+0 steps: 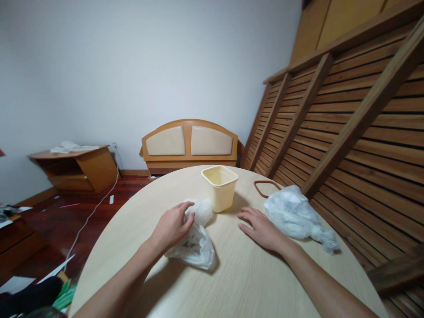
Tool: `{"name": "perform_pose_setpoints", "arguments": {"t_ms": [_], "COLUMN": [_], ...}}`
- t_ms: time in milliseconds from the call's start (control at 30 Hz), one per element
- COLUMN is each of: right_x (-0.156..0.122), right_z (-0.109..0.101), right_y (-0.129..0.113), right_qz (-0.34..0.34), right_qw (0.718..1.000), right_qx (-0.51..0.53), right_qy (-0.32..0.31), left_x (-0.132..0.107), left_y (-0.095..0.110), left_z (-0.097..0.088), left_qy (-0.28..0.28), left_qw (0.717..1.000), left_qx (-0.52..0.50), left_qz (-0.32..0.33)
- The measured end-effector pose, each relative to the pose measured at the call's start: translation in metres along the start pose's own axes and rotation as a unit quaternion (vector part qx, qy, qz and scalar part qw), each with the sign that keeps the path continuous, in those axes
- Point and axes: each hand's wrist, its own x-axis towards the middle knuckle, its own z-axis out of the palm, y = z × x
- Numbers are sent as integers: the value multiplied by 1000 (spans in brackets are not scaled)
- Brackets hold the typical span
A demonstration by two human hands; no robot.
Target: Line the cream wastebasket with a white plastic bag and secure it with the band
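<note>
My left hand [175,223] rests over a crumpled white plastic bag [198,249], thumb and fingers apart; part of the bag is hidden beneath it. On the tabletop, my right hand [260,227] lies with its fingers stretched out and nothing in them. Between and beyond the hands stands a pale yellow square bin [222,196], upright with its top open. To the right of my right hand sits a second, fuller-looking whitish plastic bag [294,212], gathered into a twisted end. Behind that bag is a brown squarish ring [261,190], lying flat.
The round light-wood table [232,282] carries all of these. Slatted wooden panels [331,137] lean close along its right side. A headboard [188,154] stands against the far wall. At left are a low wooden cabinet [89,172] and a white cable [96,207] on the floor.
</note>
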Motion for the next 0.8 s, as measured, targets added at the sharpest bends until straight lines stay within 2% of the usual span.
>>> {"name": "perform_pose_setpoints", "arguments": {"t_ms": [200, 300, 400, 533, 667, 800], "right_x": [-5, -11, -15, -11, -7, -6], "right_z": [-18, -17, -15, -13, -13, -13], "right_y": [-45, -63, -72, -68, -60, -56], "right_qz": [-58, -107, -117, -106, -96, -80], "right_qw": [997, 989, 988, 990, 987, 984], "right_qx": [55, 89, 85, 90, 120, 130], "right_qy": [9, -41, -60, -33, 44, 86], "left_x": [-4, -4, -4, -3, -3, -5], "left_y": [1, 3, 6, 9, 10, 11], "left_z": [-4, -7, -7, -5, 0, 4], "left_qy": [-81, -103, -105, -103, -95, -54], "left_qw": [977, 963, 954, 952, 956, 978], "left_qx": [-91, -74, -39, -18, -18, -58], "left_qz": [175, 238, 279, 288, 277, 193]}}
